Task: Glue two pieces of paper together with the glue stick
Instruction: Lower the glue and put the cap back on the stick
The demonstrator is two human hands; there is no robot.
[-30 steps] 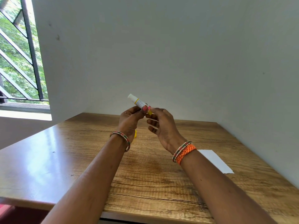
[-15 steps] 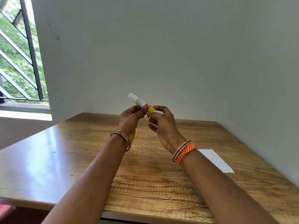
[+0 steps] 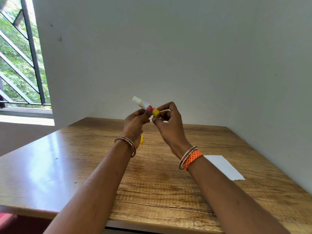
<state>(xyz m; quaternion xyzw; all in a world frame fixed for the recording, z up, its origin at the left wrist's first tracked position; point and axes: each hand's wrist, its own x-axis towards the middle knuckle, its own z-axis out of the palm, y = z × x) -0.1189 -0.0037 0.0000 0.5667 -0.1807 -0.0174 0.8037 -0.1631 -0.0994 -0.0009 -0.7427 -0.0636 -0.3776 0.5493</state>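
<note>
Both hands are up in the air above the wooden table [image 3: 70,168], working the glue stick [image 3: 143,104] between them. The left hand [image 3: 135,125] grips the barrel with thumb and fingers curled around it, pink thumbnail showing right on the tube. The stick is tilted, with the white uncapped end pointing up and away to the left of the left hand, and the yellow twist base [image 3: 156,112] at the lower end, toward the right hand. The right hand [image 3: 168,127] pinches that yellow base between thumb and index fingertip, other fingers loosely curled under it.

Down on the table, just behind the left wrist, a small yellow piece [image 3: 141,139] peeks out, mostly hidden by the hand; looks like a cap but can't say for sure. A white piece of paper [image 3: 222,167] lies flat on the table just to the right of the right wrist, partly tucked behind the forearm. I can only make out one sheet from here.

Left wrist has a beaded bangle [image 3: 125,143], right wrist has a bangle plus an orange woven band [image 3: 192,158].
</note>
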